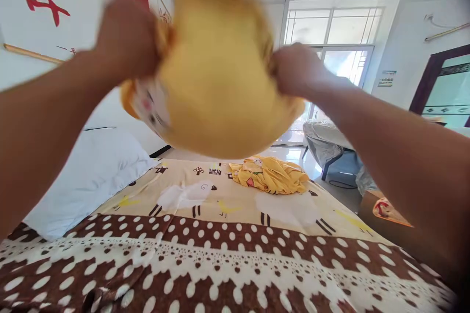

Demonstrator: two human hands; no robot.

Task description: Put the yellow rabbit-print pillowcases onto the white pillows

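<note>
A puffy yellow pillow [220, 78] hangs in the air in front of me, blurred by motion. Near its lower left side shows a white cartoon face with a pink cheek. Gripping its upper left edge is my left hand [128, 39], closed. On the opposite side, my right hand [295, 68] is closed on the pillow's right edge. Below it, a crumpled yellow cloth [271, 176] with a cartoon print lies at the far edge of the bed.
The bed carries a brown and cream sheet [205, 234] with sheep and dots. A white pillow [99, 176] lies at the left by the wall. Beyond the bed's right side are a plastic-covered table [325, 132] and a cardboard box [370, 205]. A glass door [348, 63] stands behind.
</note>
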